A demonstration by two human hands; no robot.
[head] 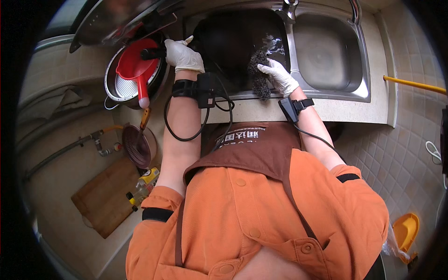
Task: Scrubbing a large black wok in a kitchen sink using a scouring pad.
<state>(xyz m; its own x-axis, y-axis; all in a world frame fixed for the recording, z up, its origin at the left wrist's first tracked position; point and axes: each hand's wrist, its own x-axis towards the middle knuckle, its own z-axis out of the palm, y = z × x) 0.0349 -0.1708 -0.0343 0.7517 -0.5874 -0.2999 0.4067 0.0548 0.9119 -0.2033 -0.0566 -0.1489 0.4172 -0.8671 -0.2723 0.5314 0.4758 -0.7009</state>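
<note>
My left hand (183, 56), in a white glove, is closed around a black handle (152, 53) that sticks out to its left. A large, dark, wet pan (227, 42) fills most of the left sink basin, and the handle appears to belong to it. Foamy water glints at the pan's right side. My right hand (280, 75), also gloved, grips dark steel-wool scourers (259, 64) over the right part of the pan. Their lower end hangs over the front rim of the sink. The pan's far wall is too dark to make out.
The right sink basin (327, 56) lies beside a faucet (289, 8). Left of the sink, a red plastic dipper (136, 61) rests in a metal pot (120, 84). Farther left are a strainer basket (136, 147), a wooden cutting board (106, 197) and bottles (148, 176).
</note>
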